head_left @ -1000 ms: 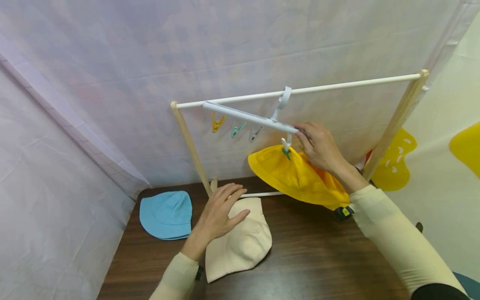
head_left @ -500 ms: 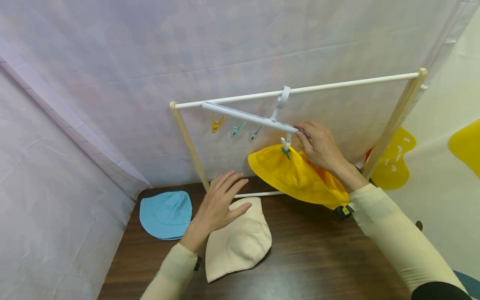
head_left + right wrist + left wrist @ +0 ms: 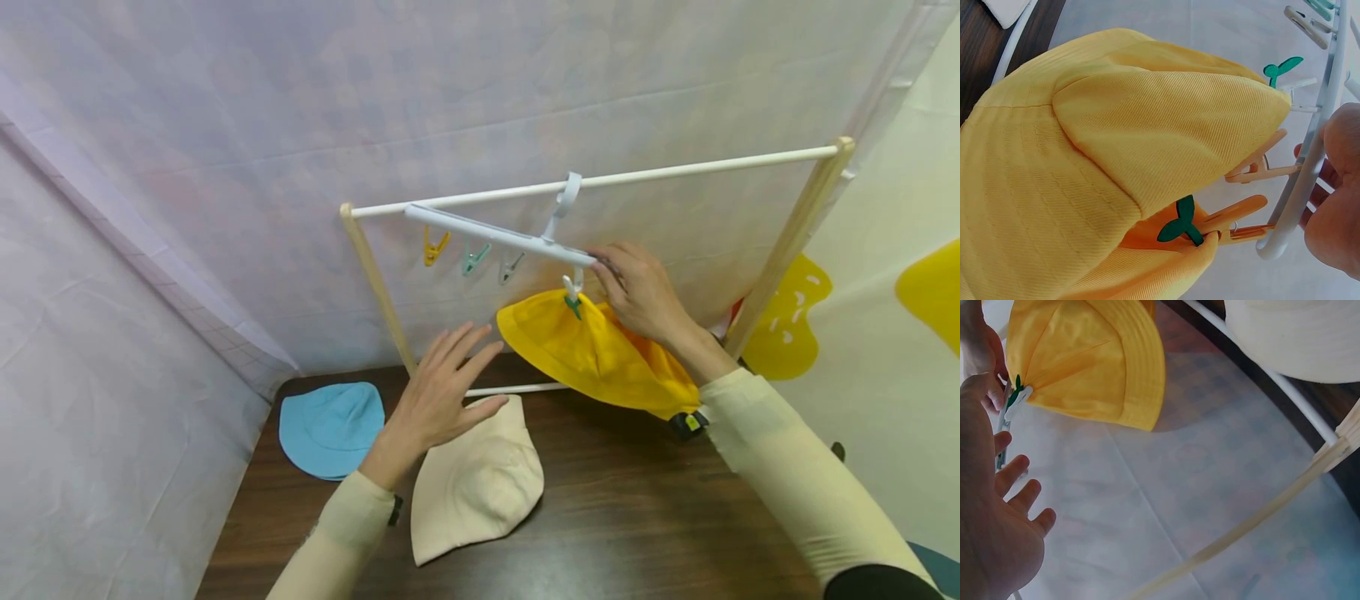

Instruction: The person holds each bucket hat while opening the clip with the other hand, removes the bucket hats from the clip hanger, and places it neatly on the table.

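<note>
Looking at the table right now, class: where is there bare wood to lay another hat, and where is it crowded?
Bare table lies right of the cream hat, below the yellow hat. The back left is crowded: blue hat, cream hat and the left hand hovering above them.

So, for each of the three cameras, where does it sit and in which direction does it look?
Head: worn on the head, looks forward and down at the drying rack, clip hanger and table; both hands and sleeves show.
Left wrist: on the left wrist, looks past the open left hand toward the yellow hat and beige hat.
Right wrist: on the right wrist, looks closely at the yellow hat; the right hand grips the hanger bar.
All three views share the yellow hat.
</note>
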A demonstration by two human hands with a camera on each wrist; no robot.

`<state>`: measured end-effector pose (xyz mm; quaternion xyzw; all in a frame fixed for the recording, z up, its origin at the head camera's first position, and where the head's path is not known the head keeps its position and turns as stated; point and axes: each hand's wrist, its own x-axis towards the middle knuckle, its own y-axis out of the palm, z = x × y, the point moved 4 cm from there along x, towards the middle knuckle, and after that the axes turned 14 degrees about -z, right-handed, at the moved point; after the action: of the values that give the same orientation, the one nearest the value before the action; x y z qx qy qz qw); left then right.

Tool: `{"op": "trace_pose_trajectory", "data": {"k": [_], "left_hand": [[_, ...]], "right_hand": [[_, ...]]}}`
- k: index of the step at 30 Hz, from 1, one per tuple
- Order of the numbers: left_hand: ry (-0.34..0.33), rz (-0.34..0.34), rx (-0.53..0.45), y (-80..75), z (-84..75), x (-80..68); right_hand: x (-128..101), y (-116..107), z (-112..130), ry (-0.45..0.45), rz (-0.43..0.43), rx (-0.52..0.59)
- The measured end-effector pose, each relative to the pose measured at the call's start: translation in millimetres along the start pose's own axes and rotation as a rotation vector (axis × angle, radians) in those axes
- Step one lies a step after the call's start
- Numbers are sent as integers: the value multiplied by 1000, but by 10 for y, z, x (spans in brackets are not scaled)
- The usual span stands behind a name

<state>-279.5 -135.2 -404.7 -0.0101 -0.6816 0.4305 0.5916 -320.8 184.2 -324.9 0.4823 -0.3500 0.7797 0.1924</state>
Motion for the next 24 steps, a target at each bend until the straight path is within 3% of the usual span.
{"op": "trace_pose_trajectory", "data": {"k": [24], "left_hand": [[48,-95,68,-231,20,546]], "right_hand": [[1,-1,30,-5,-7,-3]]}}
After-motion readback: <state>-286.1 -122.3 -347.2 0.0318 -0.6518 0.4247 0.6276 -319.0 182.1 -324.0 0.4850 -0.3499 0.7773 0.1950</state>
